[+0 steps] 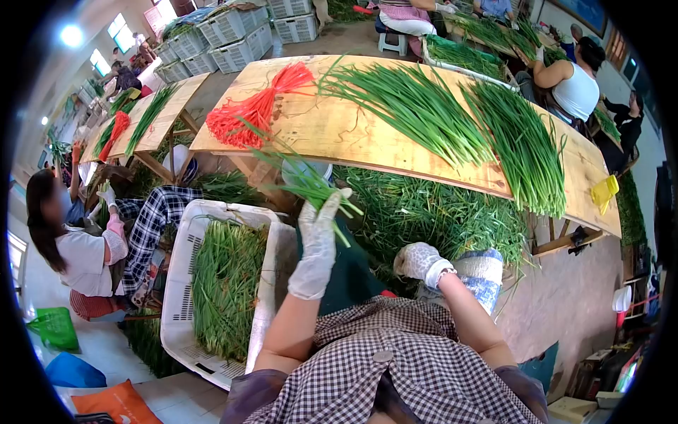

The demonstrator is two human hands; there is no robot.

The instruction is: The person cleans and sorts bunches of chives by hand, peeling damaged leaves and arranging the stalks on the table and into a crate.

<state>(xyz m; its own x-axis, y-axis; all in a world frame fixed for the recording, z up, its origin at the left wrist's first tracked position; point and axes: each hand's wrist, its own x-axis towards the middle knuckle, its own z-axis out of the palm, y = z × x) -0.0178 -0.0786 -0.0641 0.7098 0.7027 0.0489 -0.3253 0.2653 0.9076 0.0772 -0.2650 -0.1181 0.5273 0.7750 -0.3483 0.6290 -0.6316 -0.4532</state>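
Note:
My left hand (pixel 316 247), in a white glove, is closed around a small bunch of garlic chives (pixel 311 185), held upright near the front edge of the wooden table (pixel 318 145). My right hand (pixel 421 263), gloved too, is curled into a loose fist above my knee; no stalks stick out of it. On the tabletop lie two spread piles of chives, a lighter one (pixel 417 113) in the middle and a darker one (pixel 522 148) at the right. A bundle of red ties (pixel 258 106) rests on the table's left part.
A white plastic crate (pixel 180 283) full of chives stands at my left. Loose greens (pixel 438 212) heap under the table. A yellow object (pixel 604 192) sits at the table's right end. A seated person (pixel 92 254) works at the left; other people sit behind, near stacked crates (pixel 236 39).

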